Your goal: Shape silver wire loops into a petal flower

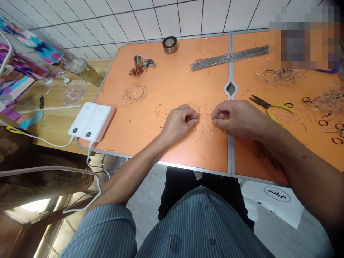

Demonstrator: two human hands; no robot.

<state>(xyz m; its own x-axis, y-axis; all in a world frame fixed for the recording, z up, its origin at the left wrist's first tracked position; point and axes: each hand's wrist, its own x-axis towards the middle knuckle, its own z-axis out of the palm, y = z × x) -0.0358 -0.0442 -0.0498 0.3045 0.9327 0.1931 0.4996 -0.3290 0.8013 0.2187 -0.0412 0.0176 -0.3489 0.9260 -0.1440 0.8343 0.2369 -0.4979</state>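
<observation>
A wire flower (pixel 206 133) with thin looped petals lies on the orange folding table, between my two hands. My left hand (pixel 180 122) pinches its left side, thumb and fingertips pressed together on the wire. On the opposite side my right hand (pixel 228 116) is closed the same way, gripping the wire at the right edge. Petal loops show above and below my fingers; the parts under the fingertips are hidden. Farther left on the table rests another wire flower ring (pixel 135 93) with a curl in its middle.
Yellow-handled pliers (pixel 271 107) lie right of my right hand, near tangled wire (pixel 282 77) and dark rings (pixel 323 123). A bundle of straight wires (pixel 228 58) crosses the table's seam. Keys (pixel 143 65), a round tin (pixel 170 44) and white power banks (pixel 91 121) sit farther left.
</observation>
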